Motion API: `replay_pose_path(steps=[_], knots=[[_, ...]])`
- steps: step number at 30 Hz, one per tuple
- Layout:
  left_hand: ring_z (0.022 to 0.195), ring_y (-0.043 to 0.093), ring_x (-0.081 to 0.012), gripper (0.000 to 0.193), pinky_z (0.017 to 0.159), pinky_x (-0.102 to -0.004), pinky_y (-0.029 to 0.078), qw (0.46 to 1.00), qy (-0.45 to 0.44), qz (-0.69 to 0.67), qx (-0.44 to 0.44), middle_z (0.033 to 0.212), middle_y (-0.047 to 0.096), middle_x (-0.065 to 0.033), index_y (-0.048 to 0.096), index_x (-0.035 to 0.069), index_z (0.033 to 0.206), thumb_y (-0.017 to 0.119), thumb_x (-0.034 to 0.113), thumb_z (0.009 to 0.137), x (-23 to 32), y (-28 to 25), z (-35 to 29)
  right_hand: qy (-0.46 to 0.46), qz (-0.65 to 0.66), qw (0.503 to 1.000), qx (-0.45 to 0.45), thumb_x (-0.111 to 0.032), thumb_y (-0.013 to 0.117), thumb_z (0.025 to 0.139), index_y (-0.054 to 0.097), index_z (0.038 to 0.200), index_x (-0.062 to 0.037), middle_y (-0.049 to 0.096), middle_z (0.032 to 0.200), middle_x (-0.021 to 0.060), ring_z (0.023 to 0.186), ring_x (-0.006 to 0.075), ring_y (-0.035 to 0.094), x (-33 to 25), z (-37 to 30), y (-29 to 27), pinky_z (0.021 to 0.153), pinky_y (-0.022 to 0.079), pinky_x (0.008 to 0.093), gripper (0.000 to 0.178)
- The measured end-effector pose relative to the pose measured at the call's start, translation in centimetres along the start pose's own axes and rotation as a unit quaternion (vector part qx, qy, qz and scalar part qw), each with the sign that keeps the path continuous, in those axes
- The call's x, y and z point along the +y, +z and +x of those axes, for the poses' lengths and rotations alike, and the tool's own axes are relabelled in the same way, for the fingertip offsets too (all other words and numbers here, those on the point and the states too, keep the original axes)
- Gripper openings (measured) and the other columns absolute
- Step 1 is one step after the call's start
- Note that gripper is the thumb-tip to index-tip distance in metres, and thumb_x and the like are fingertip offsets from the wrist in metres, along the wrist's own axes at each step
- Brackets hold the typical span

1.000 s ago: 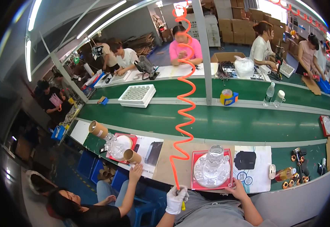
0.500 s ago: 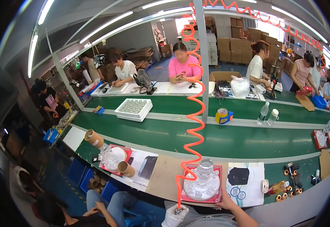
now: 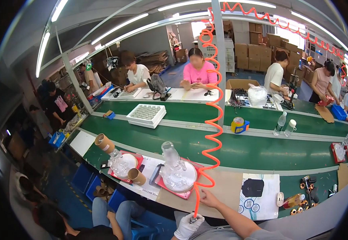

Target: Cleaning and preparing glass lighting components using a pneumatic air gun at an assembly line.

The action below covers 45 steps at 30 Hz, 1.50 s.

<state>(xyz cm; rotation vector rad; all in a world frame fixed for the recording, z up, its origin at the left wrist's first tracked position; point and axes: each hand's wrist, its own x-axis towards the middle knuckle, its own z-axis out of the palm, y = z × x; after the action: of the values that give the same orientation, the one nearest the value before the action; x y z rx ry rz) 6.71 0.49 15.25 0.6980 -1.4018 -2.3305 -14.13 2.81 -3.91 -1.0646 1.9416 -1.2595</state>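
My left hand (image 3: 188, 225), in a white glove, is closed around the metal end of an orange coiled air hose (image 3: 210, 153) at the lower edge. My bare right hand (image 3: 210, 199) hovers over the brown board (image 3: 222, 184), its fingers stretched out toward the hose and holding nothing. Left of it, a red tray (image 3: 198, 170) lies tilted on the bench, with a white disc and a clear bottle-shaped plastic piece (image 3: 172, 156) on it. The right hand is apart from this tray. A similar loaded red tray (image 3: 139, 159) stands further left.
Cardboard tubes (image 3: 104, 143) stand by the left tray. A printed sheet with a black piece (image 3: 253, 187) lies to the right, beside an amber bottle (image 3: 294, 201) and copper-coloured parts. Beyond runs a green belt (image 3: 254, 150) with a white foam tray (image 3: 146, 116). A person sits at left.
The red tray with the clear piece has slid left toward the other tray. My right hand has let go of its edge and moved left. The left hand still grips the hose.
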Motion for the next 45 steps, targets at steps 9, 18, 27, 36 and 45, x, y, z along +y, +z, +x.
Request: replay_pose_path(steps=[9,18,27,36,45], knots=[[0.047,0.045,-0.0016,0.009,0.041,-0.0183,0.033,0.995,0.039,0.089,0.000,0.057,0.050,0.0061,0.062,0.006,0.090,0.065,0.015,0.090,-0.8,-0.5,2.1,0.131,0.120,0.970,-0.166,-0.021,0.069,0.086,0.052,0.125,0.0017,0.064,0.109,0.0090,0.089,0.0141,0.062,0.5,-13.5,-4.3,0.082,0.050,0.0276,0.049],[0.048,0.043,-0.0018,0.010,0.042,-0.0181,0.032,0.981,0.114,0.117,-0.106,0.062,0.051,0.0052,0.061,0.007,0.090,0.065,0.017,0.090,-3.0,7.5,6.6,-0.030,0.038,0.996,-0.072,-0.035,0.082,0.070,0.032,0.138,0.0005,0.040,0.139,0.0195,0.132,0.0294,0.036,-7.8,-15.8,-7.2,0.109,0.029,0.0368,0.092],[0.046,0.044,-0.0034,0.011,0.042,-0.0199,0.035,0.984,0.018,0.046,-0.170,0.061,0.051,0.0036,0.059,0.007,0.089,0.065,0.016,0.090,-3.2,10.4,4.8,-0.163,-0.073,0.981,-0.081,-0.021,0.060,0.085,0.051,0.122,-0.0013,0.058,0.117,0.0207,0.112,0.0334,0.056,3.0,-15.5,-4.0,0.094,0.044,0.0393,0.043],[0.052,0.046,-0.0034,0.015,0.049,-0.0200,0.036,0.955,-0.021,0.117,-0.272,0.062,0.048,0.0051,0.058,0.008,0.085,0.066,0.020,0.089,-2.1,11.0,6.4,-0.044,-0.028,0.995,-0.083,-0.021,0.068,0.081,0.051,0.123,0.0001,0.058,0.117,0.0193,0.113,0.0315,0.054,-0.6,-15.3,-4.4,0.095,0.042,0.0404,0.049],[0.057,0.040,-0.0017,0.026,0.051,-0.0213,0.035,0.981,0.047,0.075,-0.172,0.061,0.046,0.0071,0.054,0.010,0.069,0.069,0.019,0.088,-2.3,12.1,10.5,-0.015,0.075,0.997,0.023,-0.020,0.072,0.079,0.053,0.122,-0.0002,0.060,0.116,0.0161,0.112,0.0258,0.056,-3.4,-13.4,-5.4,0.097,0.042,0.0395,0.051]])
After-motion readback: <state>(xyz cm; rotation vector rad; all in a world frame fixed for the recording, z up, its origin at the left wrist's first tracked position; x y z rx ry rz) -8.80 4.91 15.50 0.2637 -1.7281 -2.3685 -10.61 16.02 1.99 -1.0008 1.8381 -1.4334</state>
